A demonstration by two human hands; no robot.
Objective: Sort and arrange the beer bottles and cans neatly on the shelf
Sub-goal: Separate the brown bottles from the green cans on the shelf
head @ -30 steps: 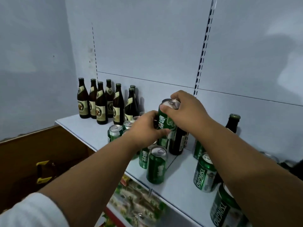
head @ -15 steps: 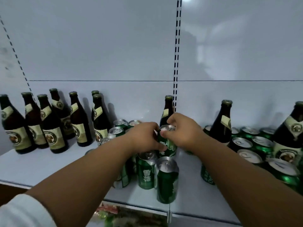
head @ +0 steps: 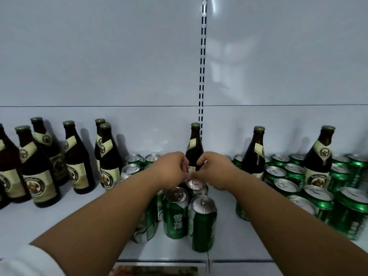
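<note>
Both hands, left [head: 172,168] and right [head: 214,168], are curling fingers right above the green can [head: 196,186] on the shelf [head: 59,222]; can't tell if either grip's pinching it. I'd be nudging it snug behind the cans just nearer me.

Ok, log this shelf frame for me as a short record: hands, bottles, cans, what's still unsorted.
left hand: fingers curled, just above a can; grip unclear
right hand: fingers curled, same can; grip unclear
bottles on left: upright group, near the back panel
middle bottle: upright, alone behind the hands
cans in front: upright cluster near the shelf edge
right side: two bottles standing among cans
unsorted: bottles and cans mixed on the right
</note>
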